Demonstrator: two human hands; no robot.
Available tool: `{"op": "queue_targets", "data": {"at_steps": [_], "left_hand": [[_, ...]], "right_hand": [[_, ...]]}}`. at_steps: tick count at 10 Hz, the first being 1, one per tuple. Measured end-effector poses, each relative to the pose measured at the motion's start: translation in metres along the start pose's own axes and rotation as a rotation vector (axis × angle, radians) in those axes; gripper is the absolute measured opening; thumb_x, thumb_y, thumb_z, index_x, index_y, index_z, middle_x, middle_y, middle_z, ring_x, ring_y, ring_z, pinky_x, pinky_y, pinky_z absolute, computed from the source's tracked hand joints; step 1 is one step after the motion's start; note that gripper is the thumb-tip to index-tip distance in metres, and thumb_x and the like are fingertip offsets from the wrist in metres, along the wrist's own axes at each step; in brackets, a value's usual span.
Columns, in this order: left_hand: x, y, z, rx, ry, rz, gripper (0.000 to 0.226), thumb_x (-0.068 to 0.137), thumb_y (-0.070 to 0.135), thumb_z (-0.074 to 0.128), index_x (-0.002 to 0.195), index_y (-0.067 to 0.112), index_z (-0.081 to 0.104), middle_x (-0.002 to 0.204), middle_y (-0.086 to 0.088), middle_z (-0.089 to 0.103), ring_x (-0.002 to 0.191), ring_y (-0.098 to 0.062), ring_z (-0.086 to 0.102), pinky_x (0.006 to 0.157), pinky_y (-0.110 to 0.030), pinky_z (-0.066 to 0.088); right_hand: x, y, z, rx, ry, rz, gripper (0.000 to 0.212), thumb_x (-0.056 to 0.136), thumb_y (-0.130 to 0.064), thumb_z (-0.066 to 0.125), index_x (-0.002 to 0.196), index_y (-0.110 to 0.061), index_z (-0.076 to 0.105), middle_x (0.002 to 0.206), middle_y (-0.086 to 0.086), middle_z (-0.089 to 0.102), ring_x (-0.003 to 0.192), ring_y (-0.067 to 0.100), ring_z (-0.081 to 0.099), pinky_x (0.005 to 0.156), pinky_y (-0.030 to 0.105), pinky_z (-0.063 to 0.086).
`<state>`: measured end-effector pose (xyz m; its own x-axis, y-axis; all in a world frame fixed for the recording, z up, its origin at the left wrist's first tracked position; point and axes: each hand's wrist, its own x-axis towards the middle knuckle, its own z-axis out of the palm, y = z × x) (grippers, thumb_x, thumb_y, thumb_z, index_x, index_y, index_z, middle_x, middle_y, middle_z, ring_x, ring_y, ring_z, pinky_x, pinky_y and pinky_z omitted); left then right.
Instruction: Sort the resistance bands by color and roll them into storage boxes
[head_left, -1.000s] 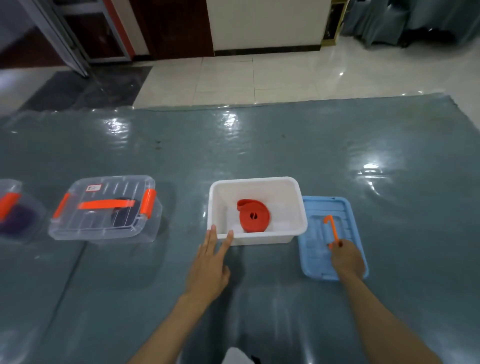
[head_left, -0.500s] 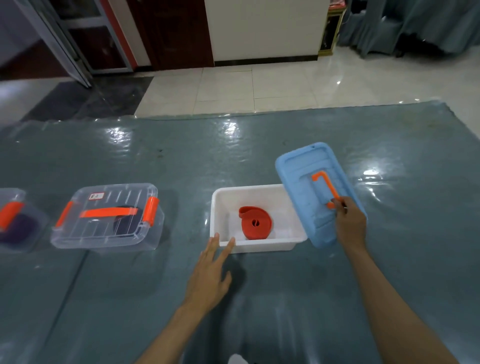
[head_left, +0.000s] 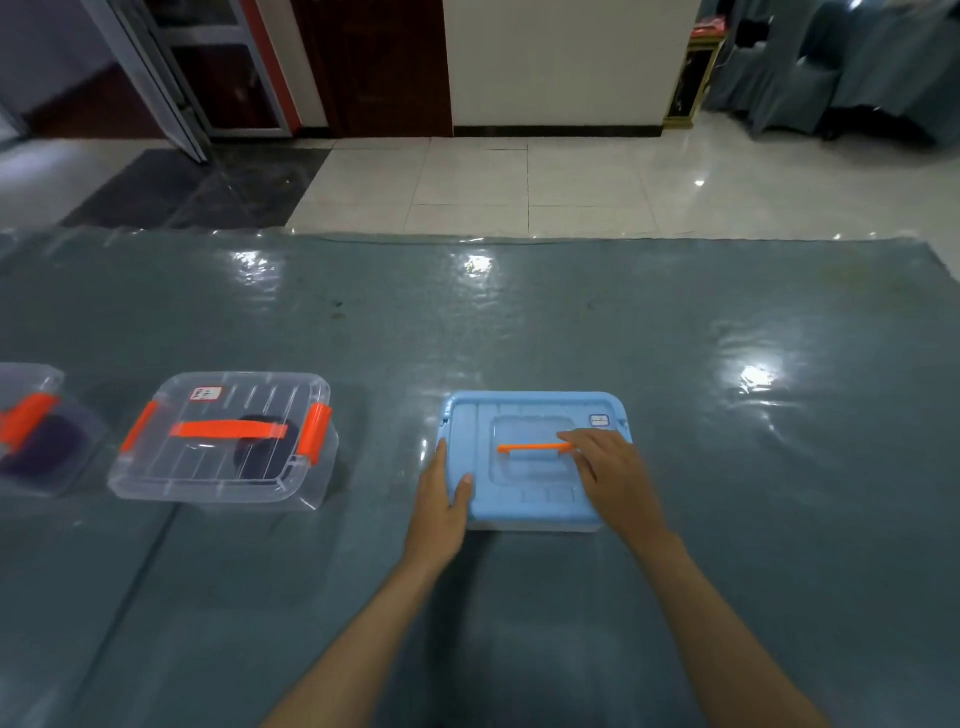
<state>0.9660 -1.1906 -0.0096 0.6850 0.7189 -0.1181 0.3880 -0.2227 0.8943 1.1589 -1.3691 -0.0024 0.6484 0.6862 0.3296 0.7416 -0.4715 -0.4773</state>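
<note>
Nearest, the left hand (head_left: 440, 501) lies with straight fingers along the left edge of the blue lid (head_left: 524, 470), thumb resting on its top; the right hand (head_left: 610, 475) rests on the lid's right part, fingers loosely bent at the orange handle (head_left: 532, 447), whether pinching it I cannot tell; the lid sits flat over the white box (head_left: 530, 527) on the grey-blue tabletop (head_left: 519, 332); further left stands a closed clear box (head_left: 223, 441) with a dark band inside, then another (head_left: 31, 431) at the frame edge holding something purple.
</note>
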Motion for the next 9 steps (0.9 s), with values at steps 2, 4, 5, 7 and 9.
{"op": "queue_targets", "data": {"at_steps": [2,4,5,7,9], "left_hand": [[0.002,-0.016,0.009,-0.065,0.057,0.013,0.060,0.110,0.025,0.054,0.165,0.023,0.030,0.168,0.013,0.032,0.155,-0.004,0.030,0.127,-0.028,0.024],[0.016,-0.014,0.007,-0.106,0.044,0.024,0.061,0.109,0.028,0.056,0.165,0.022,0.032,0.166,0.013,0.037,0.152,-0.001,0.034,0.125,-0.025,0.028],[0.015,-0.017,0.006,-0.127,0.028,0.004,0.064,0.108,0.035,0.058,0.165,0.027,0.032,0.166,0.017,0.037,0.151,0.003,0.034,0.124,-0.024,0.029],[0.022,-0.016,-0.008,0.105,-0.074,0.043,0.072,0.105,0.046,0.059,0.165,0.021,0.029,0.167,0.002,0.037,0.151,-0.015,0.038,0.125,-0.035,0.031],[0.020,-0.004,-0.052,0.325,-0.096,0.141,0.068,0.105,0.038,0.063,0.162,0.014,0.034,0.166,-0.007,0.036,0.153,-0.027,0.036,0.127,-0.042,0.028]], "right_hand": [[-0.034,0.005,0.006,0.380,0.067,0.728,0.055,0.111,-0.025,0.048,0.164,-0.016,0.033,0.164,0.012,0.043,0.149,0.033,0.043,0.120,0.044,0.036],[-0.027,-0.003,0.006,0.451,0.090,0.815,0.047,0.114,-0.035,0.035,0.159,-0.024,0.042,0.146,0.004,0.062,0.128,0.028,0.061,0.105,0.042,0.050],[-0.027,-0.002,0.008,0.467,0.099,0.810,0.045,0.114,-0.032,0.035,0.158,-0.023,0.043,0.145,0.004,0.062,0.126,0.027,0.062,0.102,0.037,0.049],[-0.022,0.005,-0.003,0.499,-0.027,0.751,0.044,0.114,-0.020,0.035,0.158,-0.019,0.041,0.144,0.003,0.058,0.126,0.024,0.058,0.098,0.030,0.040],[0.004,-0.008,-0.041,0.281,-0.043,0.618,0.043,0.105,-0.010,0.060,0.145,0.004,0.054,0.143,0.025,0.059,0.136,0.041,0.054,0.113,0.039,0.036]]}}
